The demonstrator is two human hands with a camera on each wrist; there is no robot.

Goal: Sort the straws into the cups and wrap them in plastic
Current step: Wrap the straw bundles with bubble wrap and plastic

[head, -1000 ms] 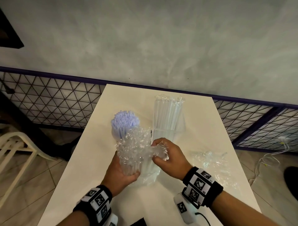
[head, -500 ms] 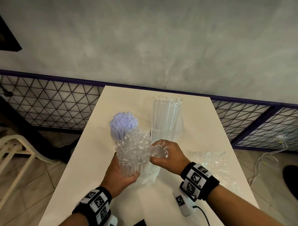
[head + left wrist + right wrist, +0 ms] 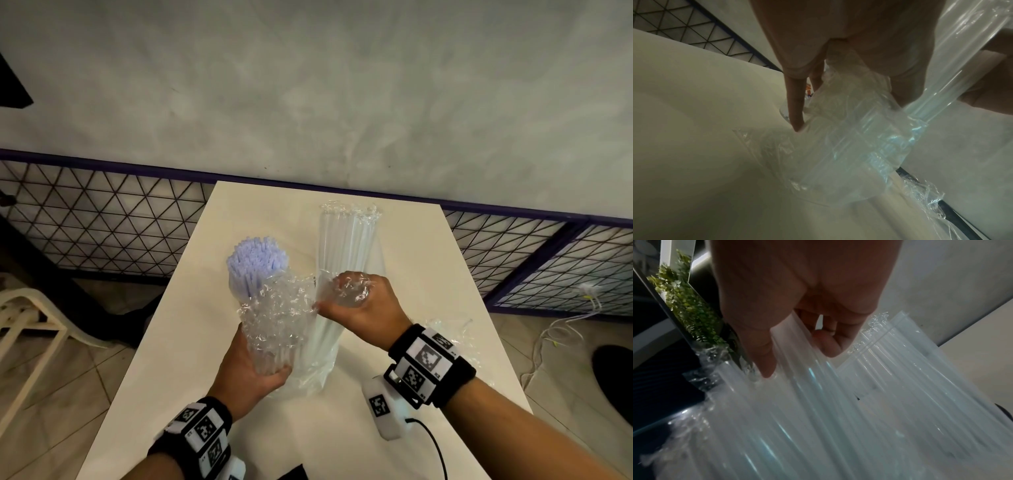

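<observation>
On the white table (image 3: 404, 240) stand two clear cups. The left cup holds a bundle of purple straws (image 3: 255, 265), and crinkled plastic wrap (image 3: 279, 313) covers its lower part. My left hand (image 3: 255, 371) grips this cup near its base. The right cup holds tall clear straws (image 3: 346, 240) under plastic film. My right hand (image 3: 356, 303) pinches a bunched end of the wrap (image 3: 351, 291), stretched rightward from the purple bundle. In the right wrist view the fingers (image 3: 764, 353) lie against the clear straws (image 3: 869, 394). In the left wrist view the fingers (image 3: 795, 104) press on wrapped plastic (image 3: 849, 146).
A loose crumpled sheet of plastic (image 3: 455, 339) lies on the table's right side, partly behind my right wrist. A black object (image 3: 291, 472) shows at the near table edge. A wire mesh fence (image 3: 102, 219) and a grey wall stand behind, and a white chair (image 3: 30, 322) at the left.
My right hand has drawn the bunched end of the wrap a little farther right and up, across the clear-straw cup. The left hand keeps its grip on the purple-straw cup.
</observation>
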